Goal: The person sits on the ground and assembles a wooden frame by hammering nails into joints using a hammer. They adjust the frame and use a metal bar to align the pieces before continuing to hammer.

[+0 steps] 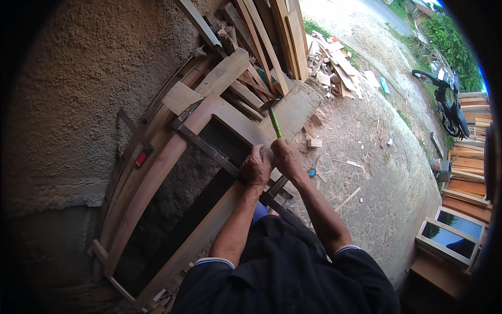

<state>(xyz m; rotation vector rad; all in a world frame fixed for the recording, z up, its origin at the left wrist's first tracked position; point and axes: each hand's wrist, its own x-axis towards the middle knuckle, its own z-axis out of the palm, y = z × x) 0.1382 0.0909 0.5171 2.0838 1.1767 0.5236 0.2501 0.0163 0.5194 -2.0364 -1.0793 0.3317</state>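
Observation:
My right hand (286, 157) is closed round the green handle of a hammer (276, 125), whose dark head is raised at the far end. Just left of it, my left hand (255, 166) is closed in a fist over the near right corner of a wooden frame (144, 193); anything inside its fingers is hidden. This long frame has a rail at its far end and leans across other timber. A dark metal bar clamp (206, 148) crosses it and passes under my left hand toward my right forearm.
A rough wall (104, 78) borders the left. Stacked planks (269, 42) and a broad board (295, 107) lie ahead. Beyond are offcuts (340, 63). At right stand a motorcycle (449, 102), wooden panels (465, 175) and a glazed frame (452, 235).

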